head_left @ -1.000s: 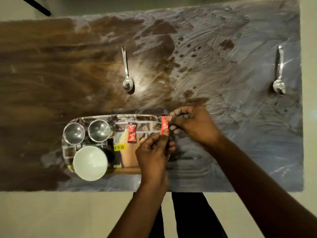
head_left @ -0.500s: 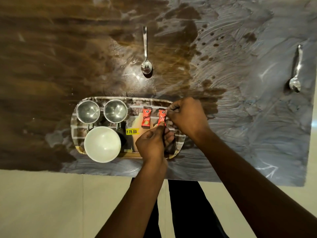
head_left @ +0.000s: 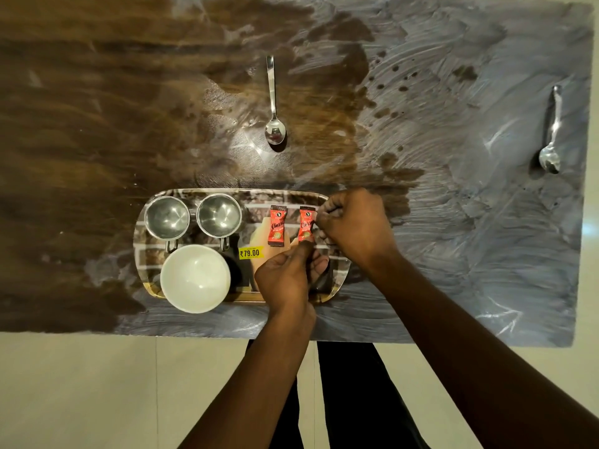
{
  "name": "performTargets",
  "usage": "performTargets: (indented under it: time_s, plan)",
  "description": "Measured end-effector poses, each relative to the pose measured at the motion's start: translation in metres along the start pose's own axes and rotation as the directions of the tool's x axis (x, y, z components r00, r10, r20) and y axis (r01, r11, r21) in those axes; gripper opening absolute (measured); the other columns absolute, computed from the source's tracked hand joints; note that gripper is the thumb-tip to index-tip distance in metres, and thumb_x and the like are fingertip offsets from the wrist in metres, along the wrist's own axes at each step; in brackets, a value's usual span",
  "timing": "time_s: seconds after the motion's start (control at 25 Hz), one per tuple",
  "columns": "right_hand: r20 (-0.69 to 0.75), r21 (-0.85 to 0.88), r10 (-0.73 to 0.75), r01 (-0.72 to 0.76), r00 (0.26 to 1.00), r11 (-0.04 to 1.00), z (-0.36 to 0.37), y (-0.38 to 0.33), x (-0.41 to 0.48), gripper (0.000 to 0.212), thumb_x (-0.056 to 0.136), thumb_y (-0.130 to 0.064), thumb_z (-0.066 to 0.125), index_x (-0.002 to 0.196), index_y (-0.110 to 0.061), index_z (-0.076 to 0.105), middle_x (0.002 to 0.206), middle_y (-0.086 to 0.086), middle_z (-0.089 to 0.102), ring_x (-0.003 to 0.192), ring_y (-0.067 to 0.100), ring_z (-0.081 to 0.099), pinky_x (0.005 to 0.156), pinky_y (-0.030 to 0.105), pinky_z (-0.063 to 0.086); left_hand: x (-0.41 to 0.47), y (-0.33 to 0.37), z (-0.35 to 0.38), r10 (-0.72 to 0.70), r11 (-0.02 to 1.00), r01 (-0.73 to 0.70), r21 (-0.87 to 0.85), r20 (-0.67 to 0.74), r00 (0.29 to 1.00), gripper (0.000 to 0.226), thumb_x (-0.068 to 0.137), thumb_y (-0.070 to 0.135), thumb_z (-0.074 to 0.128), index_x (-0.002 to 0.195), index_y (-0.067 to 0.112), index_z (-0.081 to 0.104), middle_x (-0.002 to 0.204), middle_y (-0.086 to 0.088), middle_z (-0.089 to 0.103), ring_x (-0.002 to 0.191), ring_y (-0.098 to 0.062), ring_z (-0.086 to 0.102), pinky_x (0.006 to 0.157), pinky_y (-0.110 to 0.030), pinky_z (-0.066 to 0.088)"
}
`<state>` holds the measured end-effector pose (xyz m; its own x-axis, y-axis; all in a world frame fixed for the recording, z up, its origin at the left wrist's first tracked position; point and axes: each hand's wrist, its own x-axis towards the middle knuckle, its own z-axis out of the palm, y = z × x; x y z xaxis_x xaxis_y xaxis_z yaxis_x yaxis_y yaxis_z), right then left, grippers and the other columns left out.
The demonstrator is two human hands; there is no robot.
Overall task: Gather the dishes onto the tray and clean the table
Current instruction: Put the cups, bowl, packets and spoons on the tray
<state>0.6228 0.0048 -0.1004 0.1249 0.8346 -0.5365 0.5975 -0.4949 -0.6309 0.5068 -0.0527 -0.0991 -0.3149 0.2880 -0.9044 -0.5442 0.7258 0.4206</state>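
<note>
Both hands meet over the right part of the tray (head_left: 227, 192). Left hand (head_left: 285, 277) pinches the lower end of a red sachet (head_left: 306, 223) between thumb and fingers, and right hand (head_left: 355, 223) has its fingertips closed on the sachet's upper right edge; whether the sachet rests on the tray or is lifted just above it cannot be told. The hands cover the tray's right end and much of its near right rim. A second red sachet (head_left: 277, 225) lies flat on the tray just left of the held one, apart from it. Two steel cups (head_left: 167, 217) (head_left: 219, 215) stand side by side at the tray's far left, handles pointing toward the person. One white bowl (head_left: 195, 282) sits in front of them, overhanging the near rim. A yellow price sticker (head_left: 249, 253) is on the tray. Two spoons remain on the smeared surface (head_left: 453, 222): one spoon (head_left: 274, 105) beyond the tray, another spoon (head_left: 551, 134) well apart near the right edge, partly blurred by glare.
</note>
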Motion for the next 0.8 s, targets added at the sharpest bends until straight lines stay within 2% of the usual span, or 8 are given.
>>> performTargets:
  time_s: [0.08,0.16,0.24,0.32,0.44,0.56,0.68,0.8]
  plan:
    - [-0.015,0.043,-0.002,0.003,1.000,0.999,-0.004,-0.004,-0.001,0.015,0.094,-0.020,0.081,0.080,-0.019,0.078,0.066,-0.003,0.077,0.059,0.009,0.075,0.067,0.040,0.068,-0.003,-0.001,-0.006,-0.011,1.000,0.012,0.005,-0.017,1.000,0.020,0.087,0.001,0.084,0.099,-0.013,0.077,0.089,-0.025,0.080,0.062,-0.024,0.075,0.057,-0.026,0.066]
    - [-0.029,0.137,0.007,-0.002,1.000,0.991,-0.009,-0.011,0.002,0.014,0.095,-0.022,0.080,0.082,-0.018,0.078,0.068,0.000,0.078,0.061,0.014,0.077,0.067,0.041,0.068,-0.009,0.000,-0.013,-0.014,1.000,0.015,0.027,-0.031,0.999,0.014,0.085,0.001,0.085,0.090,-0.009,0.078,0.079,-0.021,0.077,0.056,-0.022,0.072,0.052,-0.024,0.062]
    - [-0.027,0.300,0.056,-0.045,0.998,0.953,-0.011,-0.021,0.013,0.012,0.096,-0.020,0.081,0.086,-0.013,0.076,0.071,0.005,0.080,0.065,0.020,0.080,0.067,0.042,0.068,-0.016,0.008,-0.019,0.015,0.998,-0.015,0.057,-0.003,1.000,0.009,0.085,0.003,0.084,0.082,-0.004,0.079,0.072,-0.019,0.075,0.050,-0.021,0.068,0.047,-0.023,0.056]
    - [-0.001,0.495,0.144,-0.125,0.990,0.860,-0.010,-0.032,0.029,0.013,0.095,-0.015,0.082,0.093,-0.005,0.075,0.077,0.011,0.081,0.069,0.022,0.081,0.066,0.037,0.068,-0.019,0.031,-0.018,0.098,0.992,-0.104,0.071,0.079,0.992,0.012,0.088,0.001,0.080,0.075,0.002,0.079,0.069,-0.018,0.074,0.050,-0.021,0.066,0.047,-0.024,0.056]
    - [0.083,0.708,0.240,-0.227,0.967,0.669,-0.003,-0.051,0.058,0.022,0.092,-0.008,0.083,0.102,0.008,0.071,0.086,0.023,0.080,0.070,0.023,0.079,0.059,0.025,0.064,-0.005,0.086,0.001,0.327,0.930,-0.353,0.105,0.203,0.923,0.015,0.092,-0.004,0.072,0.082,0.005,0.077,0.067,-0.010,0.073,0.054,-0.018,0.066,0.056,-0.029,0.061]
    - [0.142,0.725,0.295,-0.302,0.945,0.619,0.012,-0.067,0.085,0.043,0.086,-0.011,0.089,0.112,0.016,0.068,0.099,0.031,0.079,0.072,0.026,0.080,0.058,0.027,0.065,0.024,0.146,0.035,0.508,0.799,-0.560,0.219,0.253,0.823,0.010,0.093,-0.001,0.073,0.092,0.008,0.076,0.081,-0.005,0.075,0.072,-0.017,0.071,0.068,-0.029,0.064]
    - [0.171,0.715,0.347,-0.358,0.922,0.601,0.031,-0.076,0.109,0.043,0.083,-0.008,0.091,0.113,0.015,0.069,0.100,0.030,0.079,0.070,0.029,0.080,0.060,0.034,0.066,0.056,0.185,0.064,0.568,0.660,-0.650,0.377,0.316,0.760,0.013,0.091,0.004,0.076,0.097,0.015,0.076,0.096,-0.006,0.077,0.089,-0.021,0.075,0.084,-0.038,0.064]
    - [0.161,0.739,0.359,-0.353,0.919,0.574,0.043,-0.077,0.119,0.042,0.084,0.000,0.089,0.114,0.019,0.068,0.101,0.030,0.078,0.068,0.028,0.079,0.057,0.031,0.063,0.081,0.200,0.083,0.544,0.577,-0.637,0.511,0.341,0.766,0.023,0.090,0.008,0.076,0.113,0.009,0.077,0.106,-0.010,0.079,0.098,-0.026,0.078,0.092,-0.043,0.065]
